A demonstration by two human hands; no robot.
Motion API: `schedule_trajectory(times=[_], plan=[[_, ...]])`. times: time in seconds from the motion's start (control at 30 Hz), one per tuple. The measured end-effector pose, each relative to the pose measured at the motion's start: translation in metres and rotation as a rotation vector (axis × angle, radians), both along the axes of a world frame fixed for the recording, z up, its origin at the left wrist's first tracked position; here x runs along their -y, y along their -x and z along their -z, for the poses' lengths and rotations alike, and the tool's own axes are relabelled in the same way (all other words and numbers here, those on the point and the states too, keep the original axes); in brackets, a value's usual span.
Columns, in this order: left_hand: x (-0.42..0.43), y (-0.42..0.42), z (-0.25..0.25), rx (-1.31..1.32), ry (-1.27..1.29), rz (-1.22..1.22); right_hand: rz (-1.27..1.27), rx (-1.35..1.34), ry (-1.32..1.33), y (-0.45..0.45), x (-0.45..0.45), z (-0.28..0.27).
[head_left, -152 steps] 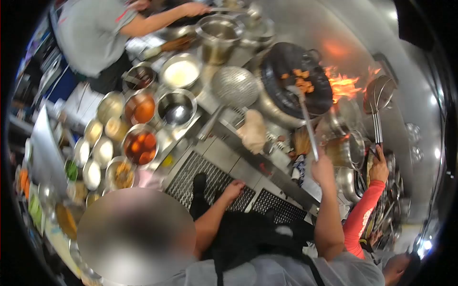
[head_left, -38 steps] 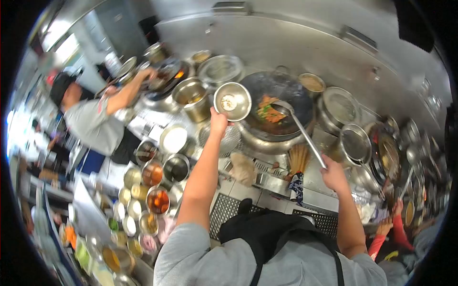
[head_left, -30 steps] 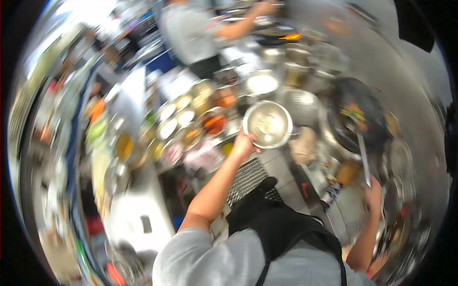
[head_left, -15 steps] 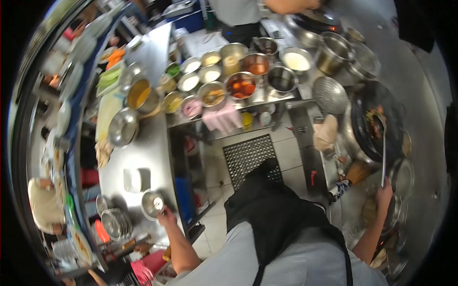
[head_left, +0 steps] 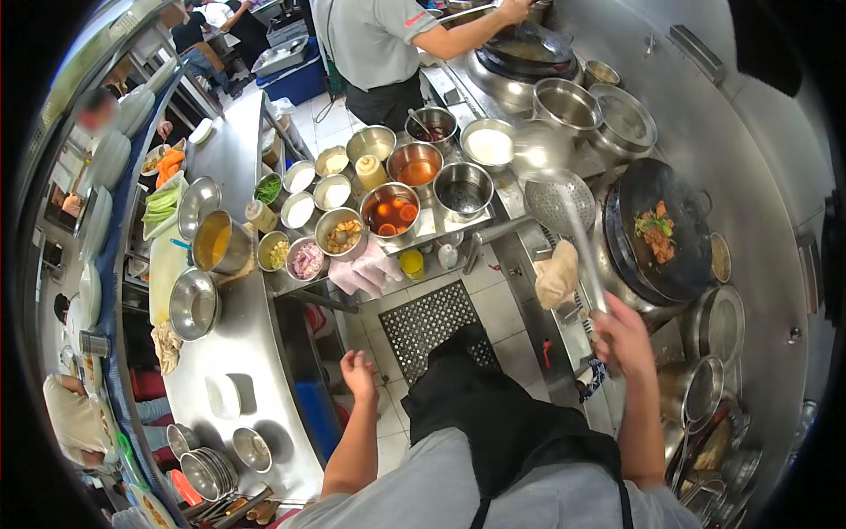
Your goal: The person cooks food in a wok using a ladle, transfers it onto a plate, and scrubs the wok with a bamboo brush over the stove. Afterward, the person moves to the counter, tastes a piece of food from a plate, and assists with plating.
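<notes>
My right hand (head_left: 624,339) is closed around the long handle of a ladle (head_left: 577,207). The ladle reaches forward over the skimmer (head_left: 559,201), its round bowl blurred by motion beside the pots. To its right, the black wok (head_left: 683,258) holds cooked meat with bits of green (head_left: 656,231). My left hand (head_left: 359,377) hangs in the air over the aisle by the counter edge, fingers loosely curled and apart, holding nothing. Left of it, a small metal bowl (head_left: 253,450) rests on the steel counter (head_left: 286,401) near a white dish (head_left: 223,397).
Ahead, pots of sauces and ingredients crowd a shelf, including a pot with orange slices (head_left: 389,212). A folded cloth (head_left: 557,275) lies by the skimmer. A co-worker (head_left: 370,53) works at another wok ahead. Stacked bowls (head_left: 209,472) stand at lower left.
My left hand has let go of the small metal bowl, now on the counter, and moved right. My right hand has lifted the ladle out of the wok and swung it left and forward.
</notes>
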State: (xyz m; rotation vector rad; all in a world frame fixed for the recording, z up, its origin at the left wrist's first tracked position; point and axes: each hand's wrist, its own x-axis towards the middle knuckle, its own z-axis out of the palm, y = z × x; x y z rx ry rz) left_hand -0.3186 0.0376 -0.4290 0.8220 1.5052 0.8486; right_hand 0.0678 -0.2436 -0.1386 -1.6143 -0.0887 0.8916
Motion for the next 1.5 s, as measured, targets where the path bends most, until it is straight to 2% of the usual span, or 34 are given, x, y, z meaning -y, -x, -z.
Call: schedule_trajectory(times=[0.07,0.2,0.27,0.37,0.5,0.6,0.77,0.87,1.07,1.17,1.23,1.27,1.33,1.4,1.47,1.5], plan=[[0.0,-0.02,-0.001,0.048,-0.017,0.088,-0.304,0.16,0.008,-0.027,-0.068,0.027],[0.012,-0.02,0.006,0.039,-0.042,0.167,-0.657,0.542,0.346,-0.068,-0.202,0.035],[0.02,-0.008,0.009,0.046,0.0,0.118,-0.723,0.715,0.422,-0.075,-0.25,0.034],[0.035,0.015,0.013,0.023,0.037,0.044,-0.931,0.877,0.709,-0.083,-0.309,0.029],[0.043,0.034,0.019,0.005,0.043,-0.024,-0.927,0.663,0.709,-0.095,-0.336,0.027],[0.035,0.031,0.026,0.01,0.042,-0.02,-0.959,0.898,0.677,-0.104,-0.319,0.03],[0.012,-0.005,0.019,0.115,0.009,0.049,-0.693,0.236,0.378,-0.108,-0.291,0.023],[-0.007,-0.036,0.013,0.107,-0.031,0.129,-0.642,0.02,0.216,-0.116,-0.279,0.027],[-0.026,-0.107,0.025,0.155,-0.037,0.266,-0.638,0.07,0.243,-0.111,-0.263,0.035],[-0.018,-0.145,0.049,0.129,-0.019,0.438,-0.656,0.22,0.316,-0.102,-0.262,0.037],[-0.002,-0.173,0.062,0.039,0.032,0.609,-0.72,0.443,0.417,-0.097,-0.263,0.041],[0.006,-0.189,0.08,-0.035,0.045,0.714,-0.779,0.587,0.492,-0.09,-0.267,0.034],[0.032,-0.22,0.155,-0.082,0.151,0.924,-0.826,0.692,0.552,-0.083,-0.282,0.03],[0.057,-0.255,0.132,-0.053,0.328,1.157,-0.95,0.782,0.664,-0.089,-0.305,0.046],[0.098,-0.29,0.205,-0.062,0.255,1.411,-0.923,0.637,0.643,-0.088,-0.317,0.036],[0.119,-0.301,0.242,0.054,0.179,1.532,-0.874,0.519,0.633,-0.088,-0.32,0.035]])
